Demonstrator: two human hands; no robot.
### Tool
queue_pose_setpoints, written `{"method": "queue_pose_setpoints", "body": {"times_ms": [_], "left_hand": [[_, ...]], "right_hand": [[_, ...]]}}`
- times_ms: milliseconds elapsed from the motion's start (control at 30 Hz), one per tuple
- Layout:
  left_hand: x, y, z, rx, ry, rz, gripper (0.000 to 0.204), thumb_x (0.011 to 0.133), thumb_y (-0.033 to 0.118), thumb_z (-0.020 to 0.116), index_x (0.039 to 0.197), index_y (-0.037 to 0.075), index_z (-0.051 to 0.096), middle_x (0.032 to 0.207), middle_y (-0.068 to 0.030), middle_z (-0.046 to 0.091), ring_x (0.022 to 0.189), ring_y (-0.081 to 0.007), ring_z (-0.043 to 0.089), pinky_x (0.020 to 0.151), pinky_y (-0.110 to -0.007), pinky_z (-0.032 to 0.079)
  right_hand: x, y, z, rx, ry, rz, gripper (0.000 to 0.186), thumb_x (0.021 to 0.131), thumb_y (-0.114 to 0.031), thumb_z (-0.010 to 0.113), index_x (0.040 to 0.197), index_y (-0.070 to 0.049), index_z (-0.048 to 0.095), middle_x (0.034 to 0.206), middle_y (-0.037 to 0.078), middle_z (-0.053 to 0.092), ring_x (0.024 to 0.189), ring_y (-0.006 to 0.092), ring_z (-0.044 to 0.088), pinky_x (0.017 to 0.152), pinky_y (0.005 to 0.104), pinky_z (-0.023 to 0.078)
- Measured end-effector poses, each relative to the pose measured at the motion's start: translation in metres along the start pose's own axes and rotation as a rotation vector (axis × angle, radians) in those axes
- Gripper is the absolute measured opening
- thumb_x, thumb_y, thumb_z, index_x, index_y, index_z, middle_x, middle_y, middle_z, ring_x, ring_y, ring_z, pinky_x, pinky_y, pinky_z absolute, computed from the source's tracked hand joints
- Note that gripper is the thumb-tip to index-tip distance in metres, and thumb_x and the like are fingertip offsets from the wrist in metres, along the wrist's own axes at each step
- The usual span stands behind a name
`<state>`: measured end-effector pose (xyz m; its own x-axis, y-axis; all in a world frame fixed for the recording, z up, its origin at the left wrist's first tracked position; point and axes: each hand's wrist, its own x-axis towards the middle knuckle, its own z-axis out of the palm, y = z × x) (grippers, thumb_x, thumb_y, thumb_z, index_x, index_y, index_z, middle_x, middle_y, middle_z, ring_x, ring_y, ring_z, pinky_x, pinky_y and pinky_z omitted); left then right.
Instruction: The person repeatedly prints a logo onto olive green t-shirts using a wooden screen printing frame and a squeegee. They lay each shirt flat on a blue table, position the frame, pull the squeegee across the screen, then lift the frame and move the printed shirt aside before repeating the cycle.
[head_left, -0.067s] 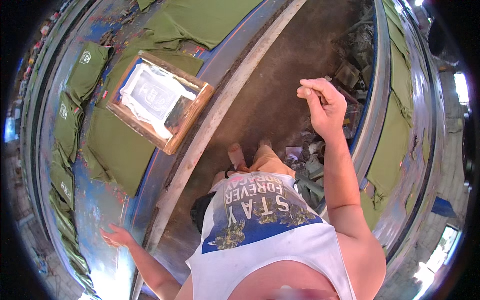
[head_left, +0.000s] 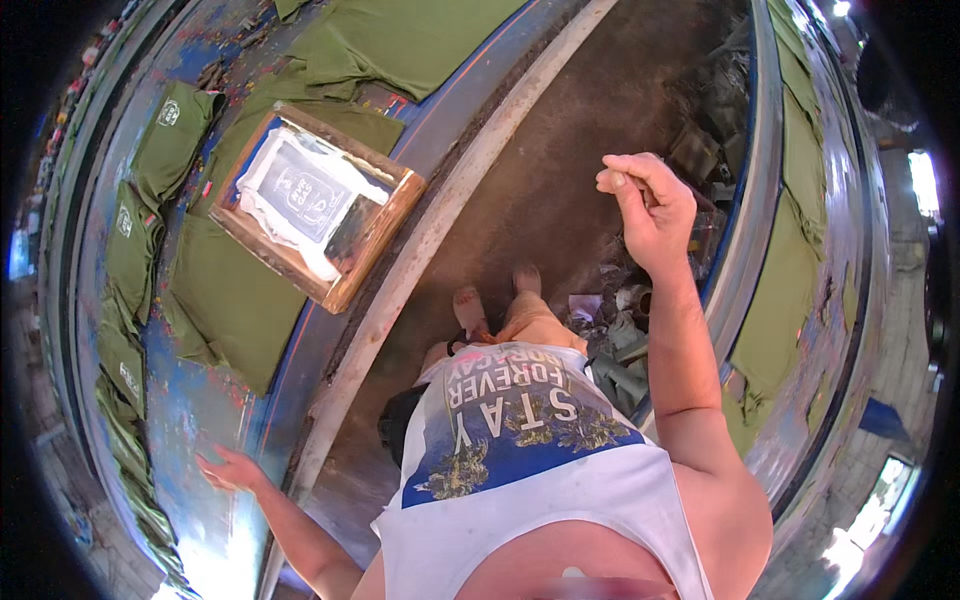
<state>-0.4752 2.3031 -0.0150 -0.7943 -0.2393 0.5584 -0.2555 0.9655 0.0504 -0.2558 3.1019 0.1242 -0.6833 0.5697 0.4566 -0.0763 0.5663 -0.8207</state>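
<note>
My left hand is open, fingers spread, over the paint-speckled surface of the left table, holding nothing. My right hand is raised over the aisle beside the right table, thumb and fingertips pinched together with nothing visible in them. Above and right of my left hand, a wooden screen frame with white ink around a printed emblem area lies on a spread olive-green garment. More olive garments, several with small white prints, run along the far left side of that table.
A long pale rail edges the left table. The dark floor of the narrow aisle is under my feet, with scraps and debris at its right. The right table bears more olive cloth behind a metal edge.
Both hands have shifted very slightly, my right a little up and to the right, my left a little leftward. My feet show slightly differently; the screen frame and garments look unchanged.
</note>
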Motion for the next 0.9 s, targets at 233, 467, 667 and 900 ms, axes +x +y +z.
{"method": "queue_pose_setpoints", "body": {"times_ms": [233,467,667,900], "left_hand": [[-0.036,0.128,-0.056,-0.293,0.056,-0.051,0.063,0.113,0.030,0.072,0.166,0.002,0.055,0.166,-0.0266,0.058,0.154,-0.0461,0.050,0.130,-0.057,0.037],[-0.080,0.245,-0.096,-0.354,0.041,-0.251,0.061,0.114,0.027,0.072,0.166,0.000,0.055,0.167,-0.0222,0.058,0.155,-0.0385,0.052,0.129,-0.050,0.037],[-0.108,0.329,-0.127,-0.421,0.021,-0.252,0.056,0.112,0.015,0.072,0.163,-0.003,0.057,0.165,-0.0215,0.059,0.155,-0.0349,0.052,0.134,-0.047,0.033],[-0.090,0.384,-0.137,-0.666,-0.036,-0.273,0.044,0.108,0.005,0.074,0.151,0.000,0.069,0.150,-0.0162,0.070,0.136,-0.0285,0.069,0.119,-0.043,0.053]], "right_hand": [[0.082,0.069,-0.039,0.044,-0.070,0.012,0.020,0.110,0.008,0.068,0.127,0.005,0.078,0.107,0.009,0.078,0.098,0.0132,0.078,0.089,0.0277,0.064],[0.165,0.151,-0.082,-0.042,-0.173,0.076,0.019,0.111,0.008,0.067,0.126,0.004,0.078,0.107,0.009,0.077,0.097,0.0151,0.079,0.090,0.0306,0.066],[0.232,0.178,-0.075,-0.065,-0.202,0.041,0.022,0.111,0.007,0.063,0.128,0.004,0.077,0.108,0.011,0.077,0.099,0.0172,0.078,0.092,0.0329,0.067],[0.240,0.112,0.047,0.166,-0.525,-0.280,0.016,0.104,0.007,0.072,0.115,-0.002,0.081,0.102,0.013,0.082,0.092,0.0236,0.079,0.083,0.0355,0.063]]}}
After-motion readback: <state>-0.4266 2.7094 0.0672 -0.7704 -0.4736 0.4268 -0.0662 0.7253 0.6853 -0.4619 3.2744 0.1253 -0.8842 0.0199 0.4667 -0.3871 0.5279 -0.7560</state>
